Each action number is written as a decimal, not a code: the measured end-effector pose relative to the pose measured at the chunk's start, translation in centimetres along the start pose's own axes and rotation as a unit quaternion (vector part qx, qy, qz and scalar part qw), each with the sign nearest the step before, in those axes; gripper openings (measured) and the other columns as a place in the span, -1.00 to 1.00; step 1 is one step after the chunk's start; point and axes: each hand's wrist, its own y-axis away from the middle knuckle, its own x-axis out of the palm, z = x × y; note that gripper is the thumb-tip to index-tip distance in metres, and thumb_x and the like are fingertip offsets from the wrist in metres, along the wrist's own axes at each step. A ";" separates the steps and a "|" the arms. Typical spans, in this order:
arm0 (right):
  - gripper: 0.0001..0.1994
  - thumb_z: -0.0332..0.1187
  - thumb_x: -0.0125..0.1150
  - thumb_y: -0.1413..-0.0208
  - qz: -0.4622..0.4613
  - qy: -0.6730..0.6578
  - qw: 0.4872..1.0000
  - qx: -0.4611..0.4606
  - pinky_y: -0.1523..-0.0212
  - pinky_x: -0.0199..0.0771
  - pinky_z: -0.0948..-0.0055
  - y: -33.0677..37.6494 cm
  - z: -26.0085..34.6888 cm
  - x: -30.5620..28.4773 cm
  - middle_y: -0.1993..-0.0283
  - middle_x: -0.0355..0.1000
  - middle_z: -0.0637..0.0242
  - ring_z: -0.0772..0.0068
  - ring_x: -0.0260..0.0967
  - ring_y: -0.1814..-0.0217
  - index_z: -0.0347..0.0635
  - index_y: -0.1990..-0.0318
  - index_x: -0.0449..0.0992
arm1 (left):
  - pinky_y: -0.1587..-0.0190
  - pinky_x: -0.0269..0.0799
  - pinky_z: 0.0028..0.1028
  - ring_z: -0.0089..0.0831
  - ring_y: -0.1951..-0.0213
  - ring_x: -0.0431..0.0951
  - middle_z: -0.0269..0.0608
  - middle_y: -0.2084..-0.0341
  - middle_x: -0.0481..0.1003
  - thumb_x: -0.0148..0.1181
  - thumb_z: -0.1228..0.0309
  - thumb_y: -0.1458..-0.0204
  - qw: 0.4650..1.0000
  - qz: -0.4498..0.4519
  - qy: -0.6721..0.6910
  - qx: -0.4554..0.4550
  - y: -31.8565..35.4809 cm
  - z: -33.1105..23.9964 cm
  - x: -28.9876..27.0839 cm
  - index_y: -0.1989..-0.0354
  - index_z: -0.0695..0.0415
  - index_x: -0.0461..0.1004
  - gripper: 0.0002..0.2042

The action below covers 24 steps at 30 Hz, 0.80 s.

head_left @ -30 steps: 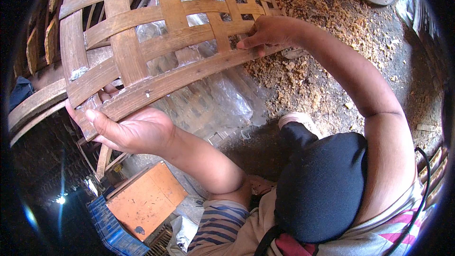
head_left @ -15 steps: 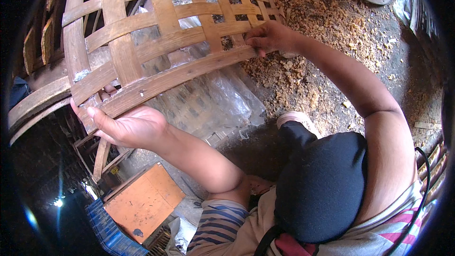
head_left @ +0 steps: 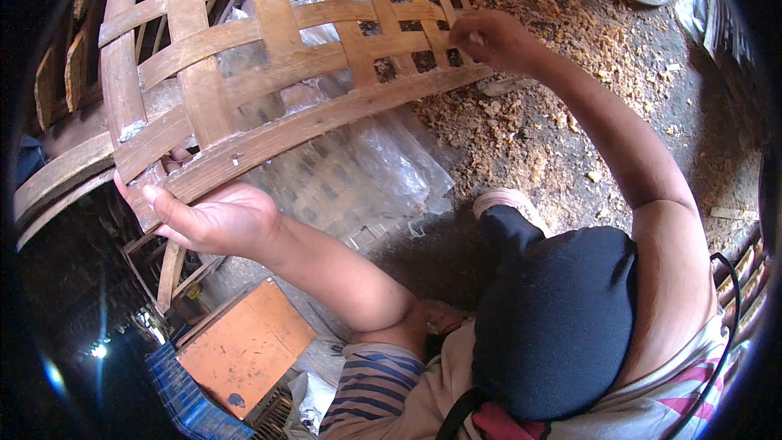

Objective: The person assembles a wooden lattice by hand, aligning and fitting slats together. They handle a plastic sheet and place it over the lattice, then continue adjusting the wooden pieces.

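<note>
A large lattice panel of woven wooden strips (head_left: pixel 278 26) is held up in front of me, slanting away. A wooden bar (head_left: pixel 314 120) runs along its near edge. My left hand (head_left: pixel 220 216) is closed round the panel's near left corner, thumb on the bar and fingertips partly showing through the weave. At the right side, my right hand (head_left: pixel 498 42) has its fingers curled against the panel's edge, above the bar's far right end. Part of those fingers is hard to see. Whitish residue marks some strip joints near the left corner.
Wood shavings (head_left: pixel 538 122) cover the floor at right. Clear plastic sheeting (head_left: pixel 391 165) lies below the panel. An orange board (head_left: pixel 244 346) and blue slatted item (head_left: pixel 183 395) sit at lower left. A curved wooden rail (head_left: pixel 61 175) stands left; my dark-covered knee (head_left: pixel 554 322) is below.
My right hand has slid from the near bar up and rightward to the panel's right side. The panel has shifted slightly left, with my left hand still on its corner.
</note>
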 end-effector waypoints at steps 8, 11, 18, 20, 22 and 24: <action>-0.75 -0.45 0.31 0.00 0.180 0.075 0.975 -0.103 0.14 0.51 0.23 -2.9 1.5 0.1 0.18 0.61 0.29 0.20 0.56 0.13 -0.03 0.12 0.65 | -0.25 0.26 -0.16 -0.15 -0.16 0.38 0.12 -0.14 0.36 -0.09 0.28 -0.30 1.000 0.008 -0.004 0.011 0.3 -0.5 0.7 -0.28 0.26 0.24 -0.56; -0.77 -0.46 0.33 0.03 0.186 0.069 0.975 -0.105 0.15 0.50 0.23 -3.5 1.6 0.1 0.25 0.61 0.28 0.20 0.57 0.17 -0.05 0.17 0.67 | -0.25 0.27 -0.14 -0.13 -0.18 0.36 0.14 -0.16 0.33 -0.10 0.27 -0.30 1.000 0.020 -0.012 0.014 0.2 -0.5 0.4 -0.28 0.25 0.23 -0.56; -0.81 -0.46 0.35 0.03 0.183 -0.005 0.979 -0.093 0.18 0.49 0.24 -3.6 1.2 0.1 0.28 0.61 0.29 0.24 0.57 0.21 -0.08 0.21 0.68 | -0.25 0.28 -0.13 -0.11 -0.20 0.35 0.16 -0.18 0.30 -0.07 0.25 -0.29 0.999 0.023 -0.015 0.029 0.3 -0.8 1.0 -0.29 0.22 0.21 -0.54; -0.84 -0.45 0.35 0.01 0.163 -0.045 0.980 -0.102 0.18 0.48 0.24 -3.5 1.1 0.2 0.31 0.60 0.31 0.24 0.56 0.23 -0.09 0.23 0.67 | -0.25 0.28 -0.14 -0.11 -0.19 0.35 0.17 -0.18 0.30 -0.07 0.25 -0.29 0.999 0.021 -0.014 0.030 0.4 -0.8 1.1 -0.29 0.22 0.21 -0.54; -0.88 -0.44 0.35 -0.01 0.136 -0.091 0.979 -0.118 0.19 0.47 0.25 -3.6 0.9 0.3 0.33 0.58 0.32 0.24 0.55 0.24 -0.13 0.26 0.65 | -0.24 0.29 -0.15 -0.11 -0.18 0.36 0.17 -0.17 0.31 -0.07 0.25 -0.29 0.999 0.019 -0.006 0.026 0.3 -0.7 1.2 -0.28 0.22 0.22 -0.55; -0.91 -0.43 0.33 -0.04 0.115 -0.076 0.980 -0.146 0.20 0.46 0.26 -3.6 1.0 0.5 0.34 0.56 0.34 0.26 0.54 0.25 -0.16 0.28 0.62 | -0.22 0.31 -0.15 -0.11 -0.17 0.37 0.17 -0.17 0.32 -0.07 0.25 -0.29 1.000 0.015 -0.003 0.020 0.3 -0.6 1.2 -0.28 0.22 0.22 -0.55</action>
